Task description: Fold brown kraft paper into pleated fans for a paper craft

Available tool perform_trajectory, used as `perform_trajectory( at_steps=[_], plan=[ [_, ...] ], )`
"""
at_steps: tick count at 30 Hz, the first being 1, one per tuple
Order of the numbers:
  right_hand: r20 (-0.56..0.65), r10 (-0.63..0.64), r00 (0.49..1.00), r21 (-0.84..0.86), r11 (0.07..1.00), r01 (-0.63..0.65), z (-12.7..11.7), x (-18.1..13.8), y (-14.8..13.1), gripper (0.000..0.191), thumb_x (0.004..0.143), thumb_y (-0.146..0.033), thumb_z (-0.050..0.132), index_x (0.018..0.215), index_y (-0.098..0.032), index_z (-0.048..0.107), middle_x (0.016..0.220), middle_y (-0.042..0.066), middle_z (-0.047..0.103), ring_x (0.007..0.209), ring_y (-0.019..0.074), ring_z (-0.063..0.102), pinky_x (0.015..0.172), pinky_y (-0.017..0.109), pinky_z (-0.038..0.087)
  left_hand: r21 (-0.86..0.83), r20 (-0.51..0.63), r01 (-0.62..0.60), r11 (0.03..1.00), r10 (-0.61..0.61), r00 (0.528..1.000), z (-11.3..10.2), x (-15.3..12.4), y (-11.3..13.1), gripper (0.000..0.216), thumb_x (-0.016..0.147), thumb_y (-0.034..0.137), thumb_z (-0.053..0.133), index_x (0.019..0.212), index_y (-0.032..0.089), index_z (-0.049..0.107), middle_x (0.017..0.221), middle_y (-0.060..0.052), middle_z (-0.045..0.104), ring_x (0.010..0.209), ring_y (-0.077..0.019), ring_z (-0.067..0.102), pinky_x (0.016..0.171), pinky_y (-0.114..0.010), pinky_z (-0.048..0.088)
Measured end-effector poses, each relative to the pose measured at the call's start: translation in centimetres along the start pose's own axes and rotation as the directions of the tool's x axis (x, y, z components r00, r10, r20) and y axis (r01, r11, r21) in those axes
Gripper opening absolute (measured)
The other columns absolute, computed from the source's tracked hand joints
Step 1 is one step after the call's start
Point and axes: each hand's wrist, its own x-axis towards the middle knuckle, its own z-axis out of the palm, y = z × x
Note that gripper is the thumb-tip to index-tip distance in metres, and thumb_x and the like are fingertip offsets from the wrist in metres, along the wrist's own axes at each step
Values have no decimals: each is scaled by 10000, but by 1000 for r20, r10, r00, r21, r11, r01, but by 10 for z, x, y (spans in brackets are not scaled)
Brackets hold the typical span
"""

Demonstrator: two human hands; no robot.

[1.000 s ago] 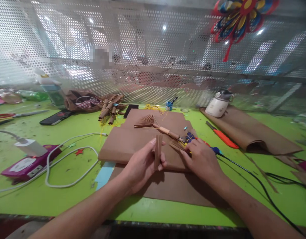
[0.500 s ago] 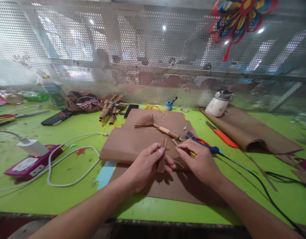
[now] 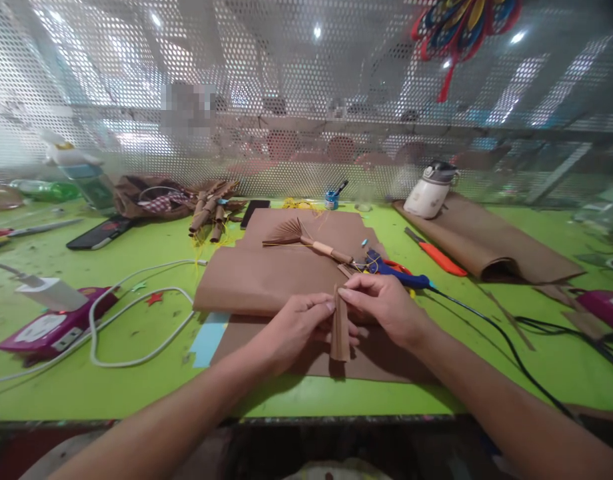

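A narrow folded strip of brown paper [image 3: 340, 333] stands nearly upright between my hands. My left hand [image 3: 301, 327] is closed on its left side, thumb on top. Thumb and fingers of my right hand [image 3: 386, 303] pinch its upper end. Beneath them lie large brown paper sheets [image 3: 251, 277], the upper one folded over. Just beyond, a pleated paper fan with a wrapped handle [image 3: 321, 248] rests on the sheets. A blue glue gun [image 3: 401, 270] lies to the right of it, its cable running toward the front right.
At left are a purple power strip [image 3: 51, 327] with a white charger [image 3: 51, 293], a looped white cable [image 3: 136, 363] and a phone [image 3: 99, 232]. Paper rolls [image 3: 206, 210] lie at the back. To the right are an orange cutter [image 3: 441, 259] and a bottle [image 3: 429, 190] on folded brown paper [image 3: 516, 233].
My right hand has moved left onto the strip's upper end, where before it was apart from it. The strip's lower end now points more toward me. The whole view has shifted slightly.
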Motion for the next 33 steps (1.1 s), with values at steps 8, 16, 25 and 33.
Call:
perform_trajectory(
  at_steps=[8,16,25,33],
  plan=[
    [-68,-136,988,-269,957,113,1,1,-2,204,769,-329,613,681,-145,623,621,-7,555,558,103,466,521,237,378,101,-46,63,993,-59,997,1,2,0,266,795,351,610,906,109,609,803,-146,697,711,-216,666,714,-371,519],
    [-21,-210,977,-401,897,184,0,-2,-5,190,816,-277,557,689,-152,621,661,4,585,593,117,515,566,243,413,250,-63,53,967,-38,997,1,3,2,247,802,352,599,820,109,639,833,-116,686,695,-170,641,716,-314,511],
    [-108,-449,887,-520,786,335,-4,-1,-14,248,865,-314,501,729,-149,626,700,12,585,664,117,528,640,236,421,296,-91,23,955,5,996,-5,1,8,241,839,334,552,860,116,652,760,-79,640,650,-145,590,664,-270,486],
    [-462,-383,800,-762,633,-137,-123,25,-40,300,825,-375,489,768,-125,644,661,47,624,599,136,539,564,242,412,161,-219,-111,981,145,965,-8,-1,20,120,805,261,609,805,143,632,740,-25,589,639,-109,544,625,-222,473]
  ],
)
